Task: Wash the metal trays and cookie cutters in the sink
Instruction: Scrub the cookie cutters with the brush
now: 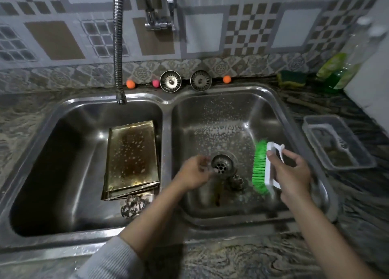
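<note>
So the double sink (166,101) is the big thing here. The left basin holds a stack of metal trays (131,158) leaning against the divider wall, top one spotted with suds and brown stains. If anything bumps that stack it could slide flat and clang onto the cookie cutters (134,206) sitting just in front of it, maybe bending them.

Over the right basin, the right hand (292,173) has its fingers wrapped round the white handle of a green scrub brush (262,167), bristles facing left. Wet soapy grip, so my guess is it could slip mid-scrub.

The left hand (194,174) sits beside the open drain (222,165), fingers curled together as if pinching something small, but it's blurred, so honestly I can't tell if anything's in there. A small flower-shaped cutter (235,183) lies on the basin floor right next to the drain. No strainer is in that hole (both strainers (170,81) are parked up on the back ledge), so anything tiny could drop in or jam there.
</note>
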The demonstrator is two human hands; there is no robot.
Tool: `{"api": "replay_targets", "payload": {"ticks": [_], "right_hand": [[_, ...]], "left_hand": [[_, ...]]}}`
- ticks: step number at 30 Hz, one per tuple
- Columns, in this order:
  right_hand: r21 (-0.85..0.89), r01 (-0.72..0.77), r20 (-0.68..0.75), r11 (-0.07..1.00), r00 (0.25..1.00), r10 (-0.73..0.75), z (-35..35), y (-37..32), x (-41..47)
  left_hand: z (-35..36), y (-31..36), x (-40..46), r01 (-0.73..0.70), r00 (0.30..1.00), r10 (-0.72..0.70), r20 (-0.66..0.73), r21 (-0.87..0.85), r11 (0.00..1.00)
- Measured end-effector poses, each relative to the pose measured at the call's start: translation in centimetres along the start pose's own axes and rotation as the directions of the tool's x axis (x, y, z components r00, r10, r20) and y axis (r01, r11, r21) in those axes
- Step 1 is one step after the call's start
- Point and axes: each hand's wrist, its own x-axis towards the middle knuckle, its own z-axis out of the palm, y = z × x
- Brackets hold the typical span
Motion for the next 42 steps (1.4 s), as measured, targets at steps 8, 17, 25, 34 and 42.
{"api": "replay_targets", "payload": {"ticks": [8,17,25,34,42], "right_hand": [[-0.018,0.053,0.070,0.998,0.996,-0.052,-3.8,-1.1,3.2],[-0.028,0.085,0.167,0.996,0.983,-0.080,-7.6,-2.3,5.5],[-0.070,0.307,0.146,0.949,0.945,-0.294,-11.9,-8.8,10.7],[-0.652,0.457,0.387,0.605,0.887,-0.253,-11.9,-7.4,16.2],[-0.605,0.426,0.304,0.672,0.905,-0.299,-12.1,-8.6,14.5]], "left_hand": [[10.9,1.0,6.7,-0.108,0.981,0.014,0.191,0.491,0.864],[14.9,1.0,8.5,0.052,0.997,-0.078,0.020,0.585,0.809],[13.0,2.8,8.1,-0.028,0.940,0.131,-0.316,0.312,0.950],[12.2,7.3,5.5,-0.184,0.858,0.119,-0.501,-0.082,0.980],[11.5,8.4,3.5,-0.246,0.904,0.048,-0.424,-0.427,0.870]]}}
